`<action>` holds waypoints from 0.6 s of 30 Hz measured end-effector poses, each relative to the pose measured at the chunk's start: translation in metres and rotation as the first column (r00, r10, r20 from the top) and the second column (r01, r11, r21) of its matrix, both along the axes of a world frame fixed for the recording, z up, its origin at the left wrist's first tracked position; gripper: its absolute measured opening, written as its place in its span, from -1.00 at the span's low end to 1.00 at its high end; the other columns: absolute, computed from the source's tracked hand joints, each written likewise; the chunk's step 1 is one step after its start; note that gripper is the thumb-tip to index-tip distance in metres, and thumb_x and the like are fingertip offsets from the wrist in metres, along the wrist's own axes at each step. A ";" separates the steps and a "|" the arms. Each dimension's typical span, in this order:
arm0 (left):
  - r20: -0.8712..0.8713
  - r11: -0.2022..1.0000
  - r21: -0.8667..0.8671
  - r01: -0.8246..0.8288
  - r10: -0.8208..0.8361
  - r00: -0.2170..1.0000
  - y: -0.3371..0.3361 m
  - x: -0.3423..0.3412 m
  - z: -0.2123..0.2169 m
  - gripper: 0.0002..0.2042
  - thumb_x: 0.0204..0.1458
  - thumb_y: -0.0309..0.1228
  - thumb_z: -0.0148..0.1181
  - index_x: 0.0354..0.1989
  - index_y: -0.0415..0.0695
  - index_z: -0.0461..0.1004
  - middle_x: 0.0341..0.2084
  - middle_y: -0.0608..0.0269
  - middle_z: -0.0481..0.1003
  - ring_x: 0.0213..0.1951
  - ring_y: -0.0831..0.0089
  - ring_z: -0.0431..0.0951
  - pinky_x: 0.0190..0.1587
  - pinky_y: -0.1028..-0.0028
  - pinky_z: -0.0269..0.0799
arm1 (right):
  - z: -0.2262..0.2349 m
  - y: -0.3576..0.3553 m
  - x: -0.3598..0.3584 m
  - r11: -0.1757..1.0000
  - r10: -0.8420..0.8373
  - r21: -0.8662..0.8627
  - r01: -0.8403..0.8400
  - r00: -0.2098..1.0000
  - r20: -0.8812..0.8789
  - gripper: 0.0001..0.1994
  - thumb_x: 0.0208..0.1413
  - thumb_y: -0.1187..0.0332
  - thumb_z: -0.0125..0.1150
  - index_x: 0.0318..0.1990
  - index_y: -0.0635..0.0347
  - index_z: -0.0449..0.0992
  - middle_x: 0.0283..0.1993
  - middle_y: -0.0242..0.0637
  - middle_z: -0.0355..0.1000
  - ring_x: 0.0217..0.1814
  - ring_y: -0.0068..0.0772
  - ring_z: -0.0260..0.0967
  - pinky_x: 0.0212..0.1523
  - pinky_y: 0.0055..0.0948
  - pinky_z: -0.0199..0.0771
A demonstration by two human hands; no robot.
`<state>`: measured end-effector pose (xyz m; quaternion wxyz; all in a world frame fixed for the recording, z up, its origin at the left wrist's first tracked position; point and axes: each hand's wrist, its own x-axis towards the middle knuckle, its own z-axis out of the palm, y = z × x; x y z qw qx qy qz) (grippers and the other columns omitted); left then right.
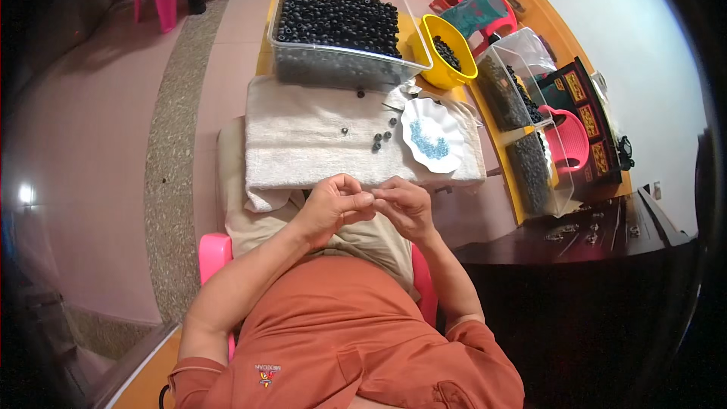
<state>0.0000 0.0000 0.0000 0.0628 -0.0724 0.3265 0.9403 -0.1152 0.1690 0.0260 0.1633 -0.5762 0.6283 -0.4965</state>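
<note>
Fingertips pinched, my left hand (333, 206) meets my right hand (405, 207) over my lap, just off the near edge of a towel-covered table (303, 159). Whatever sits between the fingers is too small to make out. Ahead of my right hand is a white scalloped dish (452, 119) holding small pale-blue pieces (429, 144). Several black beads (377, 146) lie loose on the towel left of the dish. A lone bead (344, 131) rests further left.
A large clear bin (341, 57) full of black beads stands at the table's far side. Right of it is a yellow basket (458, 76) with more beads. Clear boxes (556, 193), a pink scoop-like container (572, 140) and a dark table (522, 250) are at the right.
</note>
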 end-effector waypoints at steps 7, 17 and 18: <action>0.065 0.977 0.089 -0.193 0.187 0.980 -0.005 0.001 0.000 -0.86 0.03 -0.53 0.24 -0.38 -0.16 0.36 -0.40 0.24 0.50 -0.34 0.48 0.56 -0.23 0.48 0.60 | 0.022 -0.021 0.002 0.990 -0.090 0.114 0.085 0.995 0.043 -0.79 0.07 0.56 0.19 -0.10 0.26 0.52 -0.31 -0.24 0.44 -0.33 -0.50 0.37 -0.36 -0.58 0.35; 0.051 0.972 0.112 -0.207 0.202 0.978 0.000 -0.001 0.002 -0.86 0.04 -0.55 0.21 -0.37 -0.14 0.33 -0.44 0.25 0.50 -0.37 0.49 0.56 -0.24 0.50 0.60 | 0.019 -0.102 -0.065 0.911 -0.183 0.190 0.367 0.771 -0.610 -0.87 0.03 0.35 0.22 -0.32 0.18 0.59 -0.31 -0.15 0.47 -0.26 -0.03 0.44 -0.26 -0.21 0.43; 0.050 0.971 0.113 -0.212 0.207 0.977 -0.001 -0.001 0.003 -0.86 0.04 -0.55 0.21 -0.37 -0.14 0.33 -0.44 0.25 0.50 -0.37 0.49 0.56 -0.24 0.50 0.60 | 0.017 -0.110 -0.065 0.887 -0.168 0.227 0.403 0.737 -0.655 -0.87 0.03 0.35 0.20 -0.32 0.17 0.59 -0.32 -0.16 0.47 -0.26 -0.04 0.44 -0.25 -0.20 0.43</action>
